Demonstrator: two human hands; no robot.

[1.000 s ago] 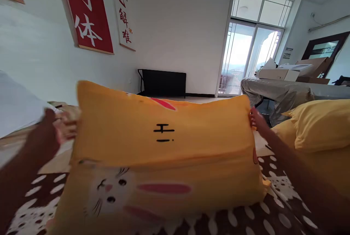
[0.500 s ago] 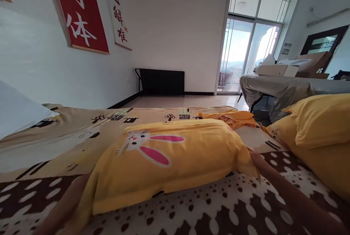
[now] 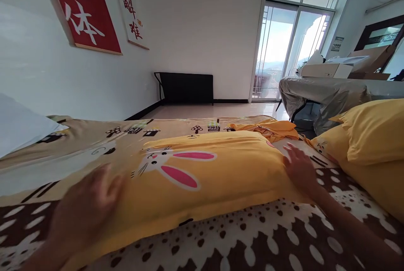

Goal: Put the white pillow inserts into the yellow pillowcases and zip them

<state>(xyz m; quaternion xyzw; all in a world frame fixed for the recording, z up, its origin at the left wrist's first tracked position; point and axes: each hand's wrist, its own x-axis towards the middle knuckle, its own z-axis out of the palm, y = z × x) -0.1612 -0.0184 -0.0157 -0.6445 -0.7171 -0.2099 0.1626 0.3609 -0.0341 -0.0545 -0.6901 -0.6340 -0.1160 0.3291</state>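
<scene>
A yellow pillow [image 3: 233,174] with a white rabbit print and pink ears lies flat across the bed. At its left end is my left hand [image 3: 91,203], blurred by motion, with thumb and fingers apart over the fabric. My right hand [image 3: 299,168] rests against the right end of the pillow, fingers stretched out and gripping nothing. Under the pillow spreads a brown and cream spotted blanket [image 3: 268,237].
More yellow bedding [image 3: 375,149] is piled at the right. Crumpled orange cloth [image 3: 268,130] lies behind the pillow, and a white pillow-like corner [image 3: 25,128] juts in at left. Beyond the bed stand a black folded panel [image 3: 187,88] and a plastic-covered table [image 3: 328,90] holding boxes.
Both hands, previously mostly hidden at the pillow's ends, have come up into sight with spread fingers. The pillow's end flaps now lie flatter. The view has tilted slightly down.
</scene>
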